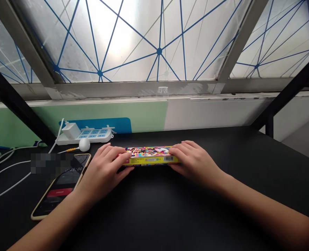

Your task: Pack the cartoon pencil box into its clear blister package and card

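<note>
Colourful flat box (150, 156) lies on the black table (170, 209) before you; your left hand (104, 170) and right hand (193, 160) grasp its two ends; a phone (61, 186) lies just left.

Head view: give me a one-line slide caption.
Left hand and right hand grip the ends of a colourful flat box on a black table.

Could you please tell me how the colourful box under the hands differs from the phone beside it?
The flat, brightly printed yellow-edged box lies crosswise, held at both ends by the left hand and right hand. The dark-screened, gold-edged phone lies slanted with no hand gripping it. Both rest flat on the black table.
</note>
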Available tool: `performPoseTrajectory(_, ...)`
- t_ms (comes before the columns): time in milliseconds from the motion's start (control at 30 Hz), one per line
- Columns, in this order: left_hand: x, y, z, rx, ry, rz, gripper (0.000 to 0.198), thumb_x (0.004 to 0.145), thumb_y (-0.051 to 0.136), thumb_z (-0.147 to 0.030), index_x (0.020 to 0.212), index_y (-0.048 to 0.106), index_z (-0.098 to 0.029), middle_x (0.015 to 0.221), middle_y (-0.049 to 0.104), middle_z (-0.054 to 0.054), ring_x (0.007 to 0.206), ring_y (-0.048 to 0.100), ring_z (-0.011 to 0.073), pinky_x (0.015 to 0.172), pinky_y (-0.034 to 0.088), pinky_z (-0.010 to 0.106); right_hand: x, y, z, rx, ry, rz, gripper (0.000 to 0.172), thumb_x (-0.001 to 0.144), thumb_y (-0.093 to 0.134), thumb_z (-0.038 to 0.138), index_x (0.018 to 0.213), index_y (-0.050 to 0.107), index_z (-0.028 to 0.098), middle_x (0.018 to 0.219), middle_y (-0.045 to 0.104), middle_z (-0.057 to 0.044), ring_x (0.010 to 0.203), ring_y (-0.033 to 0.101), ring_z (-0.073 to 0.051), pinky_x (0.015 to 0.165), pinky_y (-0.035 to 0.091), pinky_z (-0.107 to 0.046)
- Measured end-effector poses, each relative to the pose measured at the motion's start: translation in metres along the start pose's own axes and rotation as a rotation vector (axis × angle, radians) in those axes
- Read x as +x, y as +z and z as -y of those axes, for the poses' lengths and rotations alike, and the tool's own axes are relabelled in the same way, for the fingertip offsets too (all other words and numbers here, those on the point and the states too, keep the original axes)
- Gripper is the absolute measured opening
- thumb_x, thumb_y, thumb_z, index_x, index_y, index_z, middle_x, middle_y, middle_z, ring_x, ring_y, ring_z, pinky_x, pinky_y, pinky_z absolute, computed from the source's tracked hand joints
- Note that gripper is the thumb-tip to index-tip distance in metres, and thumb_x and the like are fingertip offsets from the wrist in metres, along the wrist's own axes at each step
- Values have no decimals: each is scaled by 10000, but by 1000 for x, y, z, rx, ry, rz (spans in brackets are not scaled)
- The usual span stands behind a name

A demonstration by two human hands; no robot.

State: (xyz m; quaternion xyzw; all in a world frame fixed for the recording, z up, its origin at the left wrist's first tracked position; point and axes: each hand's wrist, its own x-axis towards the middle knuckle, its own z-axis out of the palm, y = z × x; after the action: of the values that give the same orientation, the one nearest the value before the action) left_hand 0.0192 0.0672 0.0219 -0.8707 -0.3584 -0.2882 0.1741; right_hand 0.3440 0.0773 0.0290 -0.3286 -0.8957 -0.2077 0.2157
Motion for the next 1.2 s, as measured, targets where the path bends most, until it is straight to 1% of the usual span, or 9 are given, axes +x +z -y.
performPoseTrajectory(100,1,-3,-4,-9,61,65,241,963,644,-265,1191,617,-190,1173,702,115,1051,650,288,993,484,474,0,3,12,-44,-11,60,182,935,597,215,1096,628,136,1037,742,-124,908,692,-285,852,502,-438)
performPoseTrajectory(200,4,-4,-8,-37,90,120,128,989,606,-260,1081,650,-182,979,708,75,915,658,256,927,509,456,0,3,22,-20,19,129,258,941,616,248,1167,633,124,1118,738,-140,996,695,-309,854,526,-450)
performPoseTrajectory(400,8,-3,-14,-75,140,203,173,999,526,-160,959,691,-194,812,655,38,786,625,222,854,520,440,0,8,29,143,-18,228,446,967,601,351,1343,590,112,1454,591,-191,1356,531,-362,1077,466,-534)
performPoseTrajectory(500,7,-1,-13,-143,106,185,158,999,586,-265,1093,683,-184,945,706,71,894,641,243,879,523,431,0,10,29,206,-35,274,584,979,585,426,1456,507,99,1556,480,-198,1464,404,-357,1155,397,-548)
performPoseTrajectory(567,6,2,-11,-192,37,187,323,992,607,-376,1231,640,-160,1141,711,121,1070,633,282,951,516,447,0,10,29,221,-27,299,628,984,572,467,1487,479,102,1582,442,-194,1489,362,-352,1175,373,-549)
performPoseTrajectory(767,1,14,-6,-163,-243,359,638,1023,450,-549,1518,426,-147,1557,488,158,1475,381,353,1189,333,579,0,9,25,257,-34,353,699,967,599,506,1521,446,109,1615,380,-181,1505,326,-350,1199,328,-564)
performPoseTrajectory(900,0,18,-5,-112,-338,475,742,1007,385,-638,1563,372,-147,1617,402,143,1527,287,360,1229,261,584,3,4,22,323,-6,395,712,954,626,507,1529,445,129,1613,372,-174,1504,331,-333,1204,322,-550)
performPoseTrajectory(1067,1,17,-7,-90,-360,486,734,997,376,-649,1544,414,-161,1618,399,128,1525,291,360,1225,272,584,3,-13,12,385,61,517,717,948,629,529,1545,433,184,1630,336,-124,1497,341,-335,1195,336,-559)
performPoseTrajectory(1200,1,16,-7,-89,-370,505,732,999,366,-646,1555,397,-171,1630,377,117,1532,279,343,1229,268,575,-4,-30,-10,402,107,575,582,983,562,542,1486,531,251,1580,455,-67,1467,407,-318,1153,407,-526)
